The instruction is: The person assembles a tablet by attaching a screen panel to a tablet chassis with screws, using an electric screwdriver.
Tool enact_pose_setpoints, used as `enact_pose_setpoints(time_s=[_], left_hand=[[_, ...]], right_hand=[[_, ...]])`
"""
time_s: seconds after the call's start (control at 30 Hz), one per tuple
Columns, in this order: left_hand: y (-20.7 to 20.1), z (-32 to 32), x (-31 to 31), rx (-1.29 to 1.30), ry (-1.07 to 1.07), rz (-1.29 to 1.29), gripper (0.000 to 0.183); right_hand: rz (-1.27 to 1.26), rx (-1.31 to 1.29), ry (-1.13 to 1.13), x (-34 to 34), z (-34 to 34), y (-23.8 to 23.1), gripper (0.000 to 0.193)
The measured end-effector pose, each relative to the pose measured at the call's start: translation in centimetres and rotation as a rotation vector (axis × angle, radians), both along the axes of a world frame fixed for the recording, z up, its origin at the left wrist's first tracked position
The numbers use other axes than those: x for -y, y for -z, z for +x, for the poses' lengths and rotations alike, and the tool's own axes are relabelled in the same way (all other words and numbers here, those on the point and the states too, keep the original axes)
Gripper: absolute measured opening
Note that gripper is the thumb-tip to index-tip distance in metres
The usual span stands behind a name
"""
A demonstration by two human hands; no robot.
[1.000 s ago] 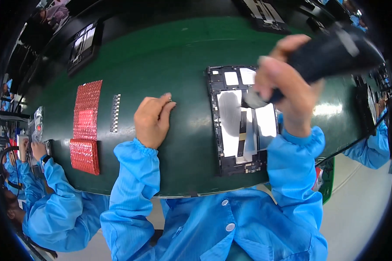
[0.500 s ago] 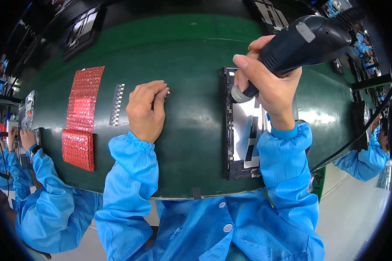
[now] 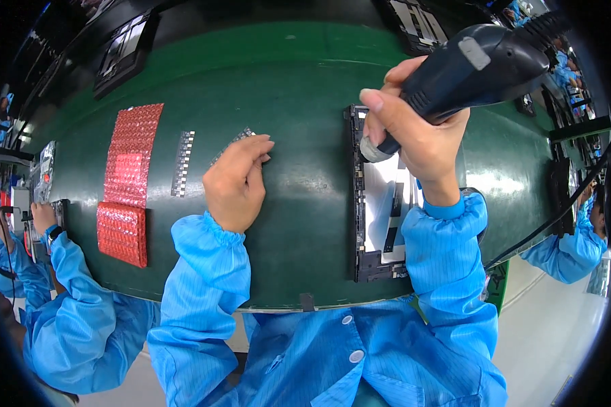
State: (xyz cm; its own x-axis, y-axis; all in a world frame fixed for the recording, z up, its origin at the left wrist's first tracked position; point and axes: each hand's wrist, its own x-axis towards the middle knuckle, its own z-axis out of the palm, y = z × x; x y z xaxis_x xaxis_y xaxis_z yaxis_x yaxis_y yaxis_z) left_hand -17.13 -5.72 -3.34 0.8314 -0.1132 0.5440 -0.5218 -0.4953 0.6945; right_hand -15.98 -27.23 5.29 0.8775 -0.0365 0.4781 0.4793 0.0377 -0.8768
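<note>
My left hand is closed, with its fingers bent and fingertips together, over the green mat. A second narrow strip of small black-and-white parts shows past its knuckles and seems gripped by it; the rest of that strip is hidden. A similar strip lies flat to the left of this hand. My right hand wraps round a black handheld tool with a ribbed cable and a grey band near its tip. That tip points down at the upper left edge of a black-framed flat device part with white panels.
Red bubble wrap and a folded red bubble-wrap packet lie at the left. Other framed parts stand along the far side. A black cable crosses the right side. Co-workers in blue sleeves sit left and right.
My left hand has shifted slightly right and down and turned, so the strip near it now shows past the knuckles. The right hand and tool have barely moved.
</note>
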Motion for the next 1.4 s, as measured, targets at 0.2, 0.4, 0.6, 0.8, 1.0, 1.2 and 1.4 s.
enact_pose_setpoints(time_s=[0.2, 0.4, 0.6, 0.8, 1.0, 1.2, 1.4], left_hand=[[-1.7, -4.4, 1.7, 0.022, 0.268, 0.183, 0.032], [-1.6, -10.4, 6.8, 0.2, 0.758, 0.264, 0.035], [-0.8, -9.7, 7.2, 0.318, 0.622, 0.469, 0.038], [0.0, 0.6, 3.4, 0.336, 0.392, 0.551, 0.054], [-1.8, 16.1, 1.1, 0.175, -0.073, 0.722, 0.019], [-2.6, 16.5, 12.6, 0.111, 0.149, 0.833, 0.027], [-1.7, 21.0, 23.2, 0.22, 0.188, 0.78, 0.062]], right_hand=[[-0.059, 0.047, -0.018, -0.5, -0.5, 0.1, 0.026], [-0.038, 0.046, 0.018, -1.1, -0.3, 0.0, 0.027], [0.19, 0.162, 0.139, 3.3, -2.7, -2.4, 0.029], [0.196, 0.002, 0.185, 7.5, -7.3, 0.7, 0.035], [0.139, -0.134, 0.082, 8.1, -7.6, 1.5, 0.039], [0.176, -0.314, 0.047, 8.6, -8.6, 3.1, 0.03], [0.138, -0.303, 0.018, 9.4, -9.2, 3.6, 0.031]])
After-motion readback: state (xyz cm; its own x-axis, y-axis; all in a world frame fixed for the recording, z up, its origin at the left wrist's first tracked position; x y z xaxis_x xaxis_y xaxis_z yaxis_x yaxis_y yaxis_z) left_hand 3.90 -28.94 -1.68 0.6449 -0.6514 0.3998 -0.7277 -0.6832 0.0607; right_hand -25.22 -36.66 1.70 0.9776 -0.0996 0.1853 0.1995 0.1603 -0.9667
